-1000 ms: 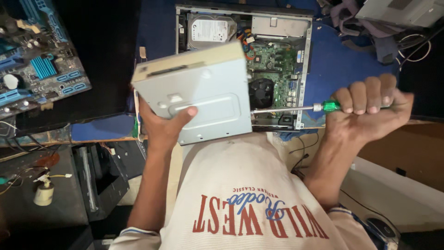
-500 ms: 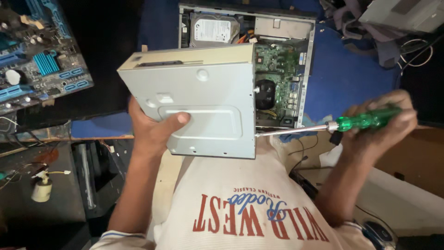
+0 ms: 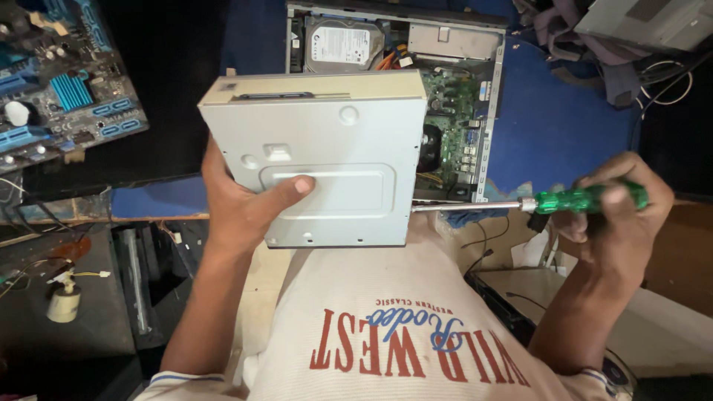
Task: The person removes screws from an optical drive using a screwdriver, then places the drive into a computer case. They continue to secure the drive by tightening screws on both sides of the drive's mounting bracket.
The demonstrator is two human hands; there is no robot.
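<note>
Gripping a grey optical drive (image 3: 327, 160) from below, the left hand (image 3: 241, 204) lifts it; right hand (image 3: 620, 219) fingers clasp a green-handled screwdriver (image 3: 535, 203) touching its side.

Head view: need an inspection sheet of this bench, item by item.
Surface: blue mat under an open computer case; dark bench to the left.
Job's things: grey optical drive held up flat; green-handled screwdriver, its shaft tip at the drive's right side edge.
Clutter: blue motherboard far left; small white lamp holder lower left; hard disk inside the case.
Hands: left hand grips the drive from below, thumb on top; right hand is closed on the screwdriver handle.
Cables: orange leads in the case; loose black wires below the mat.
Surroundings: grey cloth and a device top right.
</note>
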